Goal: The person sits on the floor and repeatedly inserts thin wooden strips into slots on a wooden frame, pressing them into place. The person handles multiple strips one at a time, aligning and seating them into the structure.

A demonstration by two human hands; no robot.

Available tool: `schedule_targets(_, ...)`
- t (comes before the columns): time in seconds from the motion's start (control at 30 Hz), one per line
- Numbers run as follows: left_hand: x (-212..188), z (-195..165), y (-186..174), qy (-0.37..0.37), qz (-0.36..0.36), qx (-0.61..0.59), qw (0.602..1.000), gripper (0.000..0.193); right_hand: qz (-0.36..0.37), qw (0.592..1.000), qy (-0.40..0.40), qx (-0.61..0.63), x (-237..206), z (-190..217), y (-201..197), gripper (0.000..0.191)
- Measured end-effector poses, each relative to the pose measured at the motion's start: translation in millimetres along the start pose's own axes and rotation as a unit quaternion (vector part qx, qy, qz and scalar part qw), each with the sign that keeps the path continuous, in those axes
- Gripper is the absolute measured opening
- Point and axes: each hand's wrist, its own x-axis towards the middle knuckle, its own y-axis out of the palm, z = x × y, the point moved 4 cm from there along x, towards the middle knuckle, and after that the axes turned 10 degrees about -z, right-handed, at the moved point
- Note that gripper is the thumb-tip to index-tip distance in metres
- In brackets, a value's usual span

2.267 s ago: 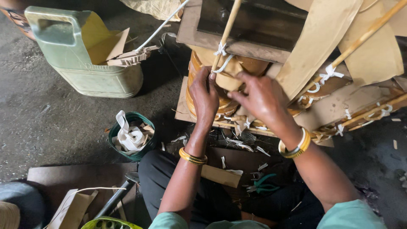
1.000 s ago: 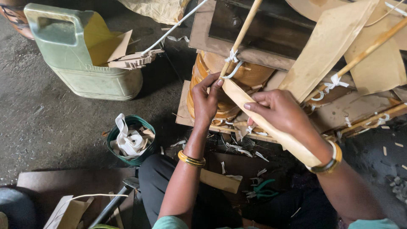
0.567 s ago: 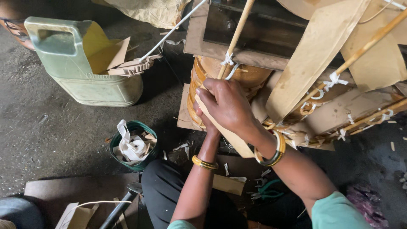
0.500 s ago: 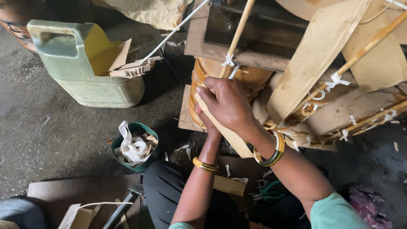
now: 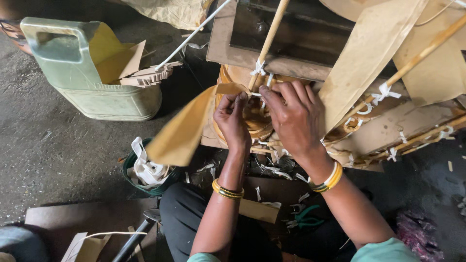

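My left hand (image 5: 232,120) pinches the top end of a long tan paper strip (image 5: 187,128) that hangs blurred down to the left. My right hand (image 5: 294,118) presses its fingers on the yellow wound coil (image 5: 256,119) beside a bamboo stick (image 5: 270,39) tied with white tape (image 5: 257,68). Both wrists carry yellow bangles. The coil sits among tan paper sheets (image 5: 374,53) and more sticks bound with white ties.
A cut green plastic jerrycan (image 5: 87,77) holding paper scraps stands at the upper left. A small green tub (image 5: 141,171) of white tape sits by my knee. Green-handled pliers (image 5: 306,219) lie near my lap. Cardboard pieces lie at the lower left.
The paper strip has swung from under my right hand over to the left, now held at its top by my left hand. My right hand has shifted right onto the coil.
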Motion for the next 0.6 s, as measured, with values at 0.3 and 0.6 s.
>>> schedule_targets(0.3, 7.7, -9.7, -5.1, 0.009, 0.021, 0.097, 0.995, 0.010, 0.016, 0.996, -0.054, -0.065, -17.1, -13.0, 36.7, 0.033)
schedule_targets(0.6, 6.2, -16.9, -1.5, -0.006, 0.026, 0.133, 0.991, 0.013, -0.032, 0.892, 0.267, 0.362, -37.3, 6.8, 35.4, 0.028)
